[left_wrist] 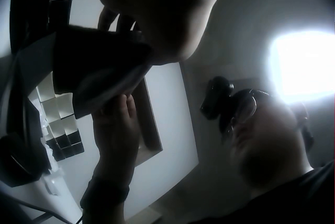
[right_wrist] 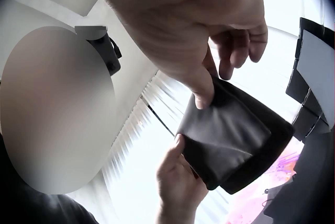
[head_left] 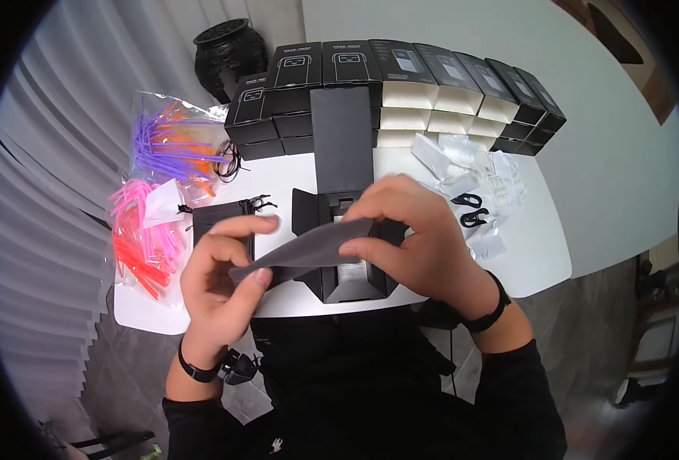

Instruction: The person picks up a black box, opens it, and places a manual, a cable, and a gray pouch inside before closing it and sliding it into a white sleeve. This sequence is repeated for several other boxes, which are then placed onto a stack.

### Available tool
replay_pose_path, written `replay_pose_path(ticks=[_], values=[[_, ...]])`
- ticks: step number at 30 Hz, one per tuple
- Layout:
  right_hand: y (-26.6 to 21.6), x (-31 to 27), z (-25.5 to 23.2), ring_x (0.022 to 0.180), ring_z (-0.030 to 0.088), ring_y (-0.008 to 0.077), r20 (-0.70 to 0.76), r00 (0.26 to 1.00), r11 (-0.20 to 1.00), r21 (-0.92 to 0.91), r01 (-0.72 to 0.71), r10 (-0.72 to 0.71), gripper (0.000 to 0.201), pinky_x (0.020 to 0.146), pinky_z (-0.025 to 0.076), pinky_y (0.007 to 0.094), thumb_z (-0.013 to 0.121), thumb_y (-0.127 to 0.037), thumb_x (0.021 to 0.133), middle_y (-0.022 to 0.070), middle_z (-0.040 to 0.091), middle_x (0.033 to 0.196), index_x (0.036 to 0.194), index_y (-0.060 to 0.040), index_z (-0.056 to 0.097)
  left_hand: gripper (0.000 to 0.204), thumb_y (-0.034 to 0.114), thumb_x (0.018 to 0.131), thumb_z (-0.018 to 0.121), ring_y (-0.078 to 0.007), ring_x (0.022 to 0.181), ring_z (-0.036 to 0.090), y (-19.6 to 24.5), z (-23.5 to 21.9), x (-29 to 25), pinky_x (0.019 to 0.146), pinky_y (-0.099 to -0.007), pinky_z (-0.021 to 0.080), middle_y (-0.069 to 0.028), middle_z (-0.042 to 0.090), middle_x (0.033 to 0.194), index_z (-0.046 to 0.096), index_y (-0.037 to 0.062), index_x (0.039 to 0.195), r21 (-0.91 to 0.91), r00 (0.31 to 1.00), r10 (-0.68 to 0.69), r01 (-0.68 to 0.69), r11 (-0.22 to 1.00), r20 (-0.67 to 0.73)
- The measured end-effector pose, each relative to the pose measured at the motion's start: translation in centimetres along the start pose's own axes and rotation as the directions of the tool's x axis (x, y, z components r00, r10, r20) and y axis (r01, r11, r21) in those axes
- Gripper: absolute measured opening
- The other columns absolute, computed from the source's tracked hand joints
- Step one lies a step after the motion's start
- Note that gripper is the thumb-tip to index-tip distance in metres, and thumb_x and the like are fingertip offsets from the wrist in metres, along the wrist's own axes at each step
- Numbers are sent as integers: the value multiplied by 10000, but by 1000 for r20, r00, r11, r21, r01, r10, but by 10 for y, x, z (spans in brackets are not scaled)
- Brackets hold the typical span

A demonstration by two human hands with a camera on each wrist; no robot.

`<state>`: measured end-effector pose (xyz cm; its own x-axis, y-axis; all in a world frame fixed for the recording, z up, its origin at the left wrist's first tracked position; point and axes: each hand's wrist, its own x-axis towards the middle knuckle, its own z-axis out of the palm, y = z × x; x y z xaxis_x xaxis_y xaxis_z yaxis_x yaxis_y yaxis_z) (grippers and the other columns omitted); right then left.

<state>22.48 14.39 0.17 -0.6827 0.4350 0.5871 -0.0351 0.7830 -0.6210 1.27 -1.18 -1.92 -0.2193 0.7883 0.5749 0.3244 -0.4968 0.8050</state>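
A dark grey, soft flat piece (head_left: 305, 249), pouch-like, is held in the air above an open black box (head_left: 343, 290). My left hand (head_left: 221, 280) pinches its left end between thumb and fingers. At its right end, my right hand (head_left: 420, 238) pinches the upper corner. The right wrist view shows the piece (right_wrist: 225, 135) as a dark pouch with two layers, the right thumb on its near face and the left hand (right_wrist: 180, 187) at its lower edge. The box's long lid (head_left: 342, 138) stands raised behind; papers lie partly hidden inside.
Stacked black boxes (head_left: 351, 69) line the back of the white table (head_left: 278, 172). Bags of purple and orange sticks (head_left: 163, 149) and pink and red sticks (head_left: 144, 230) lie left, by a black drawstring pouch (head_left: 221, 215). Clear wrappers (head_left: 458, 165) and black cables (head_left: 472, 211) lie right.
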Motion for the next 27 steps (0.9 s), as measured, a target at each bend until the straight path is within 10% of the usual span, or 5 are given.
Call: replay_pose_path(ticks=[4,9,15,21,27], values=[[14,4,1,773,637,135,88,990,914,381,-138,113,277,695,511,265,776,-128,863,53,678,909,1070,-24,624,174,36,965,591,-136,932,629,6,10,6,850,-284,486,-168,697,1036,421,51,998,-188,991,-123,113,976,-43],[6,11,-4,794,649,96,482,750,338,686,-645,452,227,699,530,238,664,-135,967,82,683,1001,1107,7,556,162,137,995,615,-61,797,625,-3,24,21,662,-191,460,-99,678,981,501,42,1061,-406,911,-382,295,865,-152],[24,-7,14,959,679,186,471,704,85,797,-598,532,358,813,590,368,693,-88,920,132,661,1108,1204,49,523,673,483,1014,531,-334,1260,585,-24,42,5,996,-496,523,-199,525,1443,417,-7,1460,-936,804,-534,346,61,262],[37,-25,33,979,671,209,396,680,103,816,-569,617,412,857,586,371,698,-108,909,164,637,1138,1230,85,526,438,209,1019,585,-298,1239,605,-48,55,-22,997,-430,543,-191,580,1361,492,-42,1366,-812,766,-571,515,274,294],[46,-30,23,814,683,133,537,578,197,605,-772,614,282,668,581,272,665,-157,946,80,690,971,1153,26,606,191,91,993,596,-181,748,717,-41,49,-13,658,-297,618,-125,724,936,629,-37,1131,-604,641,-744,674,426,191]])
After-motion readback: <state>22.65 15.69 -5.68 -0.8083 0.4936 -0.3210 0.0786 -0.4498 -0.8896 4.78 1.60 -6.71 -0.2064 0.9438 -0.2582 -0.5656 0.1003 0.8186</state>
